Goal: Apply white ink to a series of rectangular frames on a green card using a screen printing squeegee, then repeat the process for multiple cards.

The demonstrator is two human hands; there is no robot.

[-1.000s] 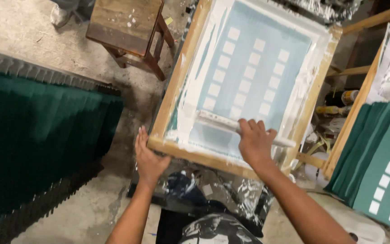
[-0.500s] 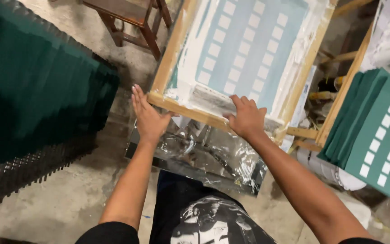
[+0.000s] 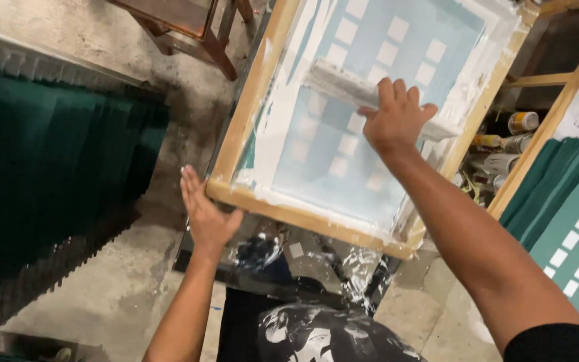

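We read this as mid-stroke on a print pass. Our right hand point(image 3: 397, 121) is closed around the squeegee point(image 3: 350, 90), fingers curled over its top edge, blade lying across the upper half of the screen frame point(image 3: 249, 107). Our left hand point(image 3: 208, 218) lies flat and open against the frame's near-left wooden corner, palm pressing, gripping nothing. White ink is smeared over the mesh point(image 3: 330, 154) and along the inner edges; the lower half looks thinly coated, and the grid of pale squares in the stencil shows through. Judging from that, part of the mesh is covered, and the stretch above the blade remains. The frame sits tilted in front of us over a foil-wrapped bench point(image 3: 316, 261), wood rails pale and ink-stained. Dark green sheets point(image 3: 48, 181) lie fanned out on the left; a green sheet with white squares point(image 3: 571, 228) lies at right, near some cans point(image 3: 521, 124). A brown stool point(image 3: 182, 17) stands beyond.
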